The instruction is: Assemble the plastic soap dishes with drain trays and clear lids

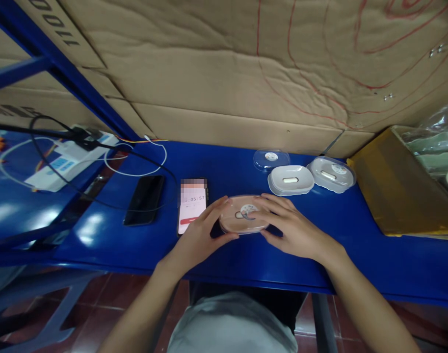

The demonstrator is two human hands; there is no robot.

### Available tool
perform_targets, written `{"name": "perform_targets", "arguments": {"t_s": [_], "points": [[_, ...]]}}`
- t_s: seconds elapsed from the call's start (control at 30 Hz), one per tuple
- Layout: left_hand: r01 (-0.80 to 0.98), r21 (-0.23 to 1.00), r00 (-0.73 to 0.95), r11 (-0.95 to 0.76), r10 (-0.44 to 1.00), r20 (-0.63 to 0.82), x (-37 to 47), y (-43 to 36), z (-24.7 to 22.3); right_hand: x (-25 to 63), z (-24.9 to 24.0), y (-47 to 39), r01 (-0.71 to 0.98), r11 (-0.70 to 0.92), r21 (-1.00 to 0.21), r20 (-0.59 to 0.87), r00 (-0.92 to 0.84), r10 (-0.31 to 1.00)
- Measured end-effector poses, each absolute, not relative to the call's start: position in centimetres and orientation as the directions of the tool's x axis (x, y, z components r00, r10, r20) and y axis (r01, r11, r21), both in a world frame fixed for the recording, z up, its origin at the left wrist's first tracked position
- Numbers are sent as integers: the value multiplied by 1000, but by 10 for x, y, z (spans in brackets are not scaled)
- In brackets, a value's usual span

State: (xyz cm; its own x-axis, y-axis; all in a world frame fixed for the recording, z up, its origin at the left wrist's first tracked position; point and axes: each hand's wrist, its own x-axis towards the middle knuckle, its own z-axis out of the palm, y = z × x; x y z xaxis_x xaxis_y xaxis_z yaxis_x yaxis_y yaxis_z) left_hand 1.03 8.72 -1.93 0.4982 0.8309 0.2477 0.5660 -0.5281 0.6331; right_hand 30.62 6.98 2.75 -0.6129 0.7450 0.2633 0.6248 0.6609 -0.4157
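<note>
Between both hands is an oval, tan-pink lidded dish (233, 220) with a clear top and a round printed sticker. My left hand (205, 228) grips its left end, thumb at the near side and fingers at the far side. The right end is held by my right hand (288, 225), with one finger lying over the lid by the sticker. Beyond my right hand stands an open white oval dish (277, 187) with a small pale bar-shaped piece inside. A similar white dish with a clear lid (343, 182) is beside it, and a loose clear lid (260, 159) lies behind.
On the blue table (224, 264), left of my hands, lie a phone with a lit timer screen (190, 211) and a dark phone (144, 198). Further left are a white power strip (58, 169) and cables. A cardboard box (378, 184) holding plastic-wrapped items stands right; cardboard (194, 73) walls the back.
</note>
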Motion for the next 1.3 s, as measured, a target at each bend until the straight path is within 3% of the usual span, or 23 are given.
{"name": "perform_targets", "arguments": {"t_s": [1.3], "points": [[563,628,520,-538,821,237,12,85,-17,305,26,72,650,598,-469,159,-604,781]]}}
